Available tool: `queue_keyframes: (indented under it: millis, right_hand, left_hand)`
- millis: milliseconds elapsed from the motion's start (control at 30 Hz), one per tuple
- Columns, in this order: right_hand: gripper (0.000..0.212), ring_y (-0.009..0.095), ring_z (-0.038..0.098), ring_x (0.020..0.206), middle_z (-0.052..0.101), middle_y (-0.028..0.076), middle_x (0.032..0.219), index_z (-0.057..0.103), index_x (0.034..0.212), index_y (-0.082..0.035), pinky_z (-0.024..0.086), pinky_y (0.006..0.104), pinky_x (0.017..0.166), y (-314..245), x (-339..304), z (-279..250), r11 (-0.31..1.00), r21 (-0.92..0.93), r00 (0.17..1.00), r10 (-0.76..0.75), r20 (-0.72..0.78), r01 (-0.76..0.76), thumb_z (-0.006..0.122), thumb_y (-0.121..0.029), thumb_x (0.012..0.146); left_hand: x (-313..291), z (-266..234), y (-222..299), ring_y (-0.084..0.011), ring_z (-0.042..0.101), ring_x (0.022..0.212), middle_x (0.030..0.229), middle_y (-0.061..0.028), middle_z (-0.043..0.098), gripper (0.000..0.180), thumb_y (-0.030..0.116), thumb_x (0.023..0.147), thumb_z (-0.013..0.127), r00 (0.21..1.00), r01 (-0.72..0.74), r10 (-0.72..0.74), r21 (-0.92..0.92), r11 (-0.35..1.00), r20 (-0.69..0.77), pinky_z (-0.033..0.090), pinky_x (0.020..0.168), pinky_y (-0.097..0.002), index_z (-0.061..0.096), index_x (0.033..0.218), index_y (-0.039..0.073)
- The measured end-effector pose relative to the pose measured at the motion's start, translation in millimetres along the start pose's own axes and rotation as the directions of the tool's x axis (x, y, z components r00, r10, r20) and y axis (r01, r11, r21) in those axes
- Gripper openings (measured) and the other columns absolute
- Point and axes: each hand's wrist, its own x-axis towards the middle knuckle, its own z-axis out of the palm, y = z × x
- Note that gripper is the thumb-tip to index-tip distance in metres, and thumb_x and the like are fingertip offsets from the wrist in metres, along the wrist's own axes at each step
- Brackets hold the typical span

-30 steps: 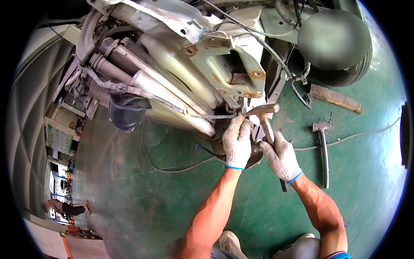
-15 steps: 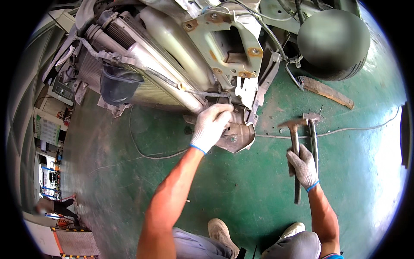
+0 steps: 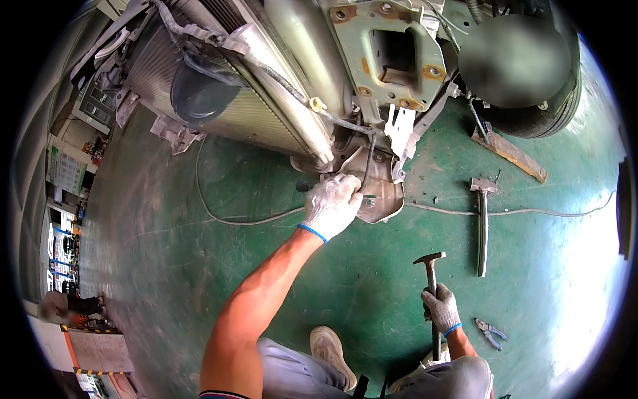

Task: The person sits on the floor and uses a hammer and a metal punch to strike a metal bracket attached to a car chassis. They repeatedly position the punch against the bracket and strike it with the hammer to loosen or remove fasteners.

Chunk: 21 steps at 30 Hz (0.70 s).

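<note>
My left hand, in a white knit glove with a blue cuff, is closed at the low corner of a car's stripped front end. Its fingers grip the lower end of a dark cable hanging past a bent metal bracket; the fingertips are partly hidden. Closed round a hammer's handle, my gloved right hand is near my knee. That hammer stands roughly upright, its narrow metal head above the fist. Just above the bracket is the rusty-edged mounting plate, beside the slanted radiator.
A second hammer lies on the green floor to the right, with pliers nearer me. Beyond are a wooden block and a tyre. A thin cable crosses the floor. Another person is at far left.
My right hand has drawn the hammer back toward my knees, away from the second hammer. The left hand is lower, gripping the dark cable's end. Pliers now show on the floor.
</note>
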Motion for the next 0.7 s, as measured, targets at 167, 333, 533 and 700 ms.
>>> queue_keyframes:
  millis: [167, 333, 533, 700]
  right_hand:
    - [0.026, 0.018, 0.064, 0.059, 0.062, 0.008, 0.074, 0.060, 0.100, 0.000, 0.054, 0.0339, 0.053, 5, -3, 2, 0.977, -0.214, 1.000, 0.002, -0.013, -0.004, 0.070, -0.024, 0.094]
    - [0.033, 0.047, 0.069, 0.082, 0.069, 0.025, 0.081, 0.062, 0.096, -0.005, 0.054, 0.0535, 0.075, 14, -2, -3, 0.790, -0.609, 0.987, -0.147, -0.072, 0.073, 0.071, -0.035, 0.086]
    - [0.024, 0.043, 0.070, 0.081, 0.071, 0.020, 0.087, 0.064, 0.101, -0.010, 0.055, 0.0534, 0.073, 26, 2, -8, 0.743, -0.640, 0.952, -0.300, -0.060, 0.194, 0.068, -0.028, 0.086]
    - [0.024, 0.043, 0.070, 0.084, 0.071, 0.019, 0.089, 0.064, 0.103, -0.011, 0.055, 0.0531, 0.074, 41, 3, -10, 0.759, -0.631, 0.970, -0.239, -0.043, 0.159, 0.068, -0.026, 0.085]
  left_hand:
    - [2, -12, -6, -0.0356, 0.070, 0.099, 0.100, -0.0130, 0.073, 0.025, 0.027, 0.091, 0.070, 0.997, -0.009, 0.018, -0.106, 0.994, 0.081, 0.055, 0.086, -0.0481, 0.070, 0.106, 0.008]
    - [5, -16, -1, -0.0358, 0.070, 0.093, 0.097, -0.0123, 0.072, 0.020, 0.023, 0.090, 0.071, 0.989, -0.145, 0.143, 0.068, 0.987, 0.032, 0.055, 0.083, -0.0489, 0.069, 0.105, 0.009]
    - [-5, -63, -12, -0.0348, 0.071, 0.094, 0.104, -0.0143, 0.072, 0.020, 0.020, 0.096, 0.068, 0.984, -0.176, 0.176, 0.031, 0.984, -0.006, 0.056, 0.081, -0.0439, 0.069, 0.110, 0.006]
    - [-28, -53, -6, -0.0247, 0.070, 0.070, 0.100, -0.0105, 0.077, 0.046, 0.032, 0.080, 0.085, 0.980, -0.085, 0.066, 0.093, 0.992, 0.190, 0.055, 0.066, -0.0384, 0.071, 0.117, 0.008]
